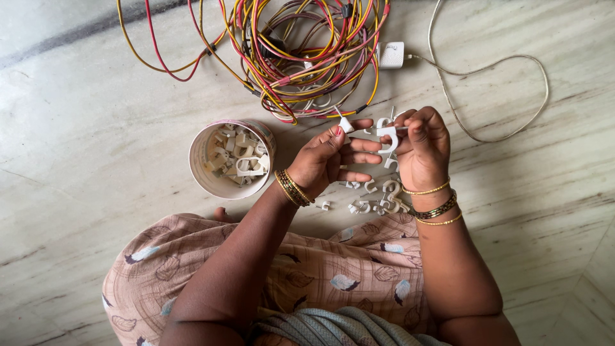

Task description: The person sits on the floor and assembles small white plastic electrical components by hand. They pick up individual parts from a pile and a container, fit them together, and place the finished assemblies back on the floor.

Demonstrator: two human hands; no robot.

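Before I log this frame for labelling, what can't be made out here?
- Head view: cup bottom, buried under white clips.
- Wire bundle: top cut by the frame edge.
- White clip in the right hand: fingers cover its nail end.
- Left hand: small white piece, too small to identify.

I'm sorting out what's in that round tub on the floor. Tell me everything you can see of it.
The tub is a short, round, open-topped container, pale and plastic-looking, with a faint pattern on its outer wall. It stands upright on the light stone floor, beside the left hand but apart from it, and near the person's knee. Inside lies a loose heap of small white hook-shaped clips, filling it partway. No lid shows.
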